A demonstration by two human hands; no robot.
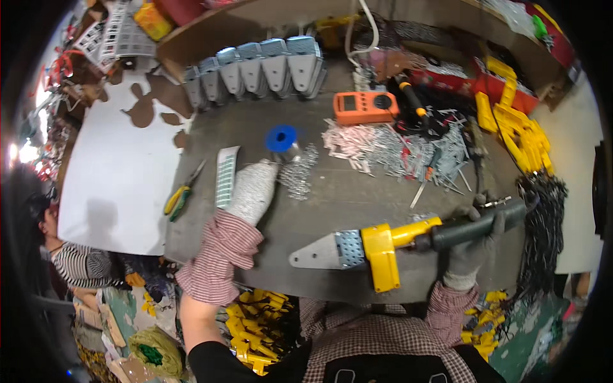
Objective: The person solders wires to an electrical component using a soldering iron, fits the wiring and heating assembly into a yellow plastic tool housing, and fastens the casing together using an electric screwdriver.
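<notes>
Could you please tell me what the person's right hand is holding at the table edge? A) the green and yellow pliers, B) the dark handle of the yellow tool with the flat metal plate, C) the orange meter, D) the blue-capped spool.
B: the gloved right hand grips the dark handle of the yellow tool, while the orange meter lies untouched farther back.

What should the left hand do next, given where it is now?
Probably pick up a few screws: the gloved left hand already reaches to that pile beside the blue spool, while the right hand holds the yellow tool flat on the table.
</notes>
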